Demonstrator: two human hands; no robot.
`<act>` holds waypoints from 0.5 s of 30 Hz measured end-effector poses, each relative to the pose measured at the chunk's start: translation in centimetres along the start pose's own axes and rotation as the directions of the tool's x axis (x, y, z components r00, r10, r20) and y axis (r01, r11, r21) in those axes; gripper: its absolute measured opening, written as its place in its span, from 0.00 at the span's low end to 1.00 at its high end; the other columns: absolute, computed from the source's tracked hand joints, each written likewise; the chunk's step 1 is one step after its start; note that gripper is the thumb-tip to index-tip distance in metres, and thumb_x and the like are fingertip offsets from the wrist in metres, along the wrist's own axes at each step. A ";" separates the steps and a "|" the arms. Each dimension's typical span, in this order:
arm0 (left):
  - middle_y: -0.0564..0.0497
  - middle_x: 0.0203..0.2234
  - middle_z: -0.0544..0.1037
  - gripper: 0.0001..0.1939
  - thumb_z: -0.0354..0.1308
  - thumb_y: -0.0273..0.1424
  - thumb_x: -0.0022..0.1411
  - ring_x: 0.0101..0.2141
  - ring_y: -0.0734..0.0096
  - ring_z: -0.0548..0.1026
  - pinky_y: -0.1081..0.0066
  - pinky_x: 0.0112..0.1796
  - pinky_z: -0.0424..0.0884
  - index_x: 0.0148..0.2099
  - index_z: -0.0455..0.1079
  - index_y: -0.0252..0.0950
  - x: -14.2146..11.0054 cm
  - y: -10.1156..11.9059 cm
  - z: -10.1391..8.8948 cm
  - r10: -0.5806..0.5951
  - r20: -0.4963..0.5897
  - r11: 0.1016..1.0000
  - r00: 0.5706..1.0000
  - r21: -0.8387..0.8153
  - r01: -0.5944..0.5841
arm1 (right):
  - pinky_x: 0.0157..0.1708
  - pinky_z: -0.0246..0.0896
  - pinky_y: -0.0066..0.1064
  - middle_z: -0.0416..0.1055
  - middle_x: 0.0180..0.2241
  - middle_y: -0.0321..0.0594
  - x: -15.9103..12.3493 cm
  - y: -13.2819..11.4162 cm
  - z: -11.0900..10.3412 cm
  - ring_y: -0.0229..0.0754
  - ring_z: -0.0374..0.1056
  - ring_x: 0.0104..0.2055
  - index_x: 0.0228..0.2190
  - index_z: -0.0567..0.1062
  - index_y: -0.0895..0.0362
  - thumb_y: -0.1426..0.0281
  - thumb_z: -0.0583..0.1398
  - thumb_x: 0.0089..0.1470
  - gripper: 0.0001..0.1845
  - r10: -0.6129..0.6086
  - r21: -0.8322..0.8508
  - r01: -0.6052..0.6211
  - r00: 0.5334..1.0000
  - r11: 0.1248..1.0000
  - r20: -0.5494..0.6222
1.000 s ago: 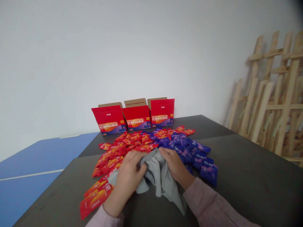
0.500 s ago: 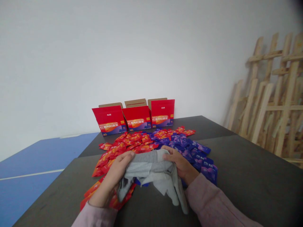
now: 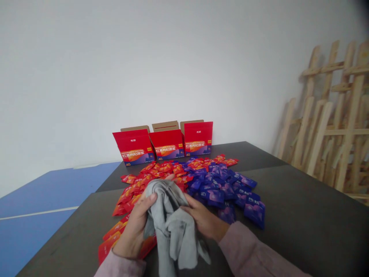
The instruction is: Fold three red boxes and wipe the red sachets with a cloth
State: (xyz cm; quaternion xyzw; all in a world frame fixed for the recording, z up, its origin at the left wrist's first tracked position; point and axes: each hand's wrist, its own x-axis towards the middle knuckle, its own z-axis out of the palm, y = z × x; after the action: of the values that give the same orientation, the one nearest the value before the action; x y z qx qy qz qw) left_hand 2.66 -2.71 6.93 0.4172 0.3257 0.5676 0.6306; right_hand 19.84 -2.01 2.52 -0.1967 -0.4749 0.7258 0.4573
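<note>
A grey cloth (image 3: pixel 170 219) hangs bunched between my two hands over the dark table, its loose ends drooping toward me. My left hand (image 3: pixel 137 221) grips its left side, thumb on top. The fingers of my right hand (image 3: pixel 203 217) are closed on the right side of the cloth. Under and to the left of my left hand lie red sachets (image 3: pixel 138 188). Blue-purple sachets (image 3: pixel 221 186) spread out beyond my right hand. The cloth covers part of the pile.
Three open cartons, red at the left (image 3: pixel 135 148), middle (image 3: pixel 167 144) and right (image 3: pixel 198 138), stand in a row at the back of the black table (image 3: pixel 302 215). A blue table (image 3: pixel 57 200) adjoins on the left. Wooden easels (image 3: pixel 343 115) lean against the wall at right.
The cloth was stretched flat between my hands and is now bunched and hanging lower. My right hand has moved left and down, closer to my left hand, baring more blue-purple sachets.
</note>
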 end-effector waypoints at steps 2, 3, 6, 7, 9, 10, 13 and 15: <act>0.47 0.34 0.82 0.28 0.69 0.38 0.50 0.34 0.57 0.82 0.62 0.38 0.79 0.54 0.73 0.38 -0.3 -0.3 -0.1 -0.009 -0.087 1.000 0.996 0.005 0.010 | 0.47 0.66 0.40 0.78 0.40 0.37 0.0 1.4 1.4 0.46 0.73 0.42 0.48 0.77 0.50 0.60 0.71 0.46 0.26 0.014 -0.016 -0.014 1.000 1.000 0.019; 0.48 0.33 0.82 0.28 0.69 0.37 0.50 0.33 0.58 0.81 0.63 0.37 0.79 0.54 0.73 0.38 -0.6 -0.5 -0.1 -0.008 -0.127 1.000 0.992 0.009 0.009 | 0.47 0.66 0.41 0.79 0.38 0.38 0.0 2.0 1.9 0.46 0.73 0.41 0.45 0.78 0.51 0.60 0.71 0.47 0.23 -0.004 -0.061 0.006 1.000 0.998 0.030; 0.49 0.31 0.81 0.25 0.68 0.39 0.53 0.32 0.61 0.81 0.65 0.34 0.78 0.52 0.72 0.38 -1.4 -1.4 0.0 0.004 -0.145 1.000 0.989 0.021 -0.001 | 0.47 0.66 0.41 0.79 0.35 0.39 -0.2 3.5 3.1 0.48 0.73 0.41 0.37 0.81 0.51 0.61 0.65 0.54 0.09 -0.111 -0.319 0.109 0.994 0.941 0.014; 0.50 0.31 0.80 0.24 0.68 0.39 0.52 0.31 0.62 0.80 0.66 0.33 0.77 0.51 0.72 0.38 -1.6 -1.6 0.1 0.008 -0.115 0.999 0.993 0.035 -0.004 | 0.47 0.65 0.40 0.79 0.35 0.39 -0.4 3.7 3.3 0.48 0.73 0.41 0.35 0.81 0.51 0.63 0.64 0.56 0.07 -0.152 -0.422 0.143 0.988 0.895 0.012; 0.51 0.30 0.79 0.22 0.70 0.37 0.50 0.29 0.66 0.78 0.69 0.31 0.75 0.47 0.71 0.38 -1.8 -1.9 0.3 0.017 -0.061 0.996 0.998 0.087 -0.011 | 0.46 0.65 0.39 0.78 0.34 0.39 -0.7 3.9 3.2 0.47 0.72 0.40 0.34 0.81 0.51 0.67 0.62 0.56 0.06 -0.213 -0.591 0.196 0.976 0.782 0.041; 0.53 0.28 0.77 0.21 0.71 0.35 0.49 0.28 0.69 0.77 0.71 0.29 0.74 0.44 0.70 0.38 -1.7 -1.9 0.2 0.027 -0.060 0.993 0.998 0.115 -0.020 | 0.44 0.65 0.37 0.78 0.34 0.38 -0.8 3.8 2.9 0.47 0.72 0.39 0.33 0.80 0.51 0.68 0.63 0.55 0.05 -0.217 -0.652 0.209 0.974 0.729 0.068; 0.58 0.21 0.69 0.15 0.69 0.34 0.52 0.21 0.77 0.68 0.75 0.23 0.67 0.33 0.65 0.38 -1.0 -0.9 -0.4 0.116 -0.142 0.986 0.983 0.136 -0.097 | 0.37 0.64 0.33 0.76 0.30 0.37 -0.8 3.1 1.5 0.43 0.70 0.34 0.32 0.79 0.54 0.69 0.62 0.54 0.04 -0.207 -0.729 0.200 0.975 0.654 0.082; 0.60 0.18 0.63 0.15 0.66 0.35 0.54 0.18 0.80 0.63 0.76 0.20 0.62 0.29 0.60 0.38 -0.4 -0.1 -1.0 0.176 -0.169 0.981 0.970 0.108 -0.159 | 0.36 0.64 0.32 0.76 0.31 0.38 -0.3 2.2 0.2 0.42 0.71 0.34 0.33 0.78 0.55 0.69 0.58 0.58 0.07 -0.265 -0.739 0.183 0.964 0.649 0.006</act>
State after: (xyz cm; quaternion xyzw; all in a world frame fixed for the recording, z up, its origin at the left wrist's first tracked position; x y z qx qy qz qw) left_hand 1.78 -2.92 6.40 0.4200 0.3705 0.6379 0.5285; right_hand 18.82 -2.63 0.67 -0.3400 -0.7219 0.4012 0.4497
